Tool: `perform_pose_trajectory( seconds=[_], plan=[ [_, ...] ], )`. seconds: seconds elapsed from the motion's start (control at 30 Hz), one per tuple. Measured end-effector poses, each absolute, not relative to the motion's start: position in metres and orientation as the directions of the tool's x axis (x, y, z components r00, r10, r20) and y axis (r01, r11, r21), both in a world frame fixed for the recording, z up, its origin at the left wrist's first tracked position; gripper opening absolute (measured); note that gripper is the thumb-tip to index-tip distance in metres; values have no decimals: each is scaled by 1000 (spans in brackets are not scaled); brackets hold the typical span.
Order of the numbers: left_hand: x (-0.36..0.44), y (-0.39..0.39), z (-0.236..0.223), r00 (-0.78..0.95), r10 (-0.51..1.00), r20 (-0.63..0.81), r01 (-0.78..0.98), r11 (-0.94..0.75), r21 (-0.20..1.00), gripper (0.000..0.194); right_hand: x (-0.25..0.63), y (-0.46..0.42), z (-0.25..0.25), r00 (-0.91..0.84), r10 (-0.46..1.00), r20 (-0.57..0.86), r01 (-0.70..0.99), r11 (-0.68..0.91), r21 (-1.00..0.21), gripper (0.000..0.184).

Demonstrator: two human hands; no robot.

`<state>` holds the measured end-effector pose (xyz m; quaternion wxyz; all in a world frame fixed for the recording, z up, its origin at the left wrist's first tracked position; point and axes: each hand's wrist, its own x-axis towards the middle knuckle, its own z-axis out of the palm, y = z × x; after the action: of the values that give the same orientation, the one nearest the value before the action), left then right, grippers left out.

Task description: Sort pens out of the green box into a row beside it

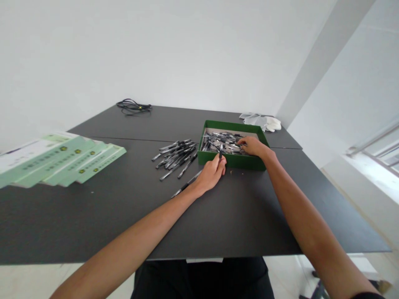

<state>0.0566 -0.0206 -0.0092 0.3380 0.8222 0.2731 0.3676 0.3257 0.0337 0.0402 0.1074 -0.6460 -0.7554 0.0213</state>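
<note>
My left hand (213,173) is closed around a black pen (220,153) that points upward, just in front of the green box (232,161). Inside that box lie many loose pen parts (215,141), clear and black. Over its right side reaches my right hand (253,146), with the fingers curled down among the parts; what they pinch is too small to make out. Left of the box is a loose pile of clear, black-gripped pens (177,155). One more pen (182,188) lies partly behind my left forearm.
Green-and-white booklets or sheets (67,160) fan out at the left of the dark table (124,220). At the back are a coiled black cable (133,107) and white gloves (263,121). A white wall rises behind the table.
</note>
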Motion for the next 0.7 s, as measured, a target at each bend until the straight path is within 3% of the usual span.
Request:
perform_pose_trajectory(
  seconds=[0.17,0.33,0.47,0.7],
  plan=[
    [56,-21,-9,588,698,408,211,-620,756,36,314,38,38,-376,915,150,881,403,-250,38],
    [56,-21,-9,591,692,415,209,-629,749,36,309,42,34,-518,847,118,784,525,-331,45],
    [56,-20,-9,592,694,410,214,-626,750,35,311,43,35,-556,828,67,741,531,-411,52],
    [57,-19,-11,587,699,408,227,-626,746,35,314,46,32,-562,824,69,709,524,-472,38]
  ],
)
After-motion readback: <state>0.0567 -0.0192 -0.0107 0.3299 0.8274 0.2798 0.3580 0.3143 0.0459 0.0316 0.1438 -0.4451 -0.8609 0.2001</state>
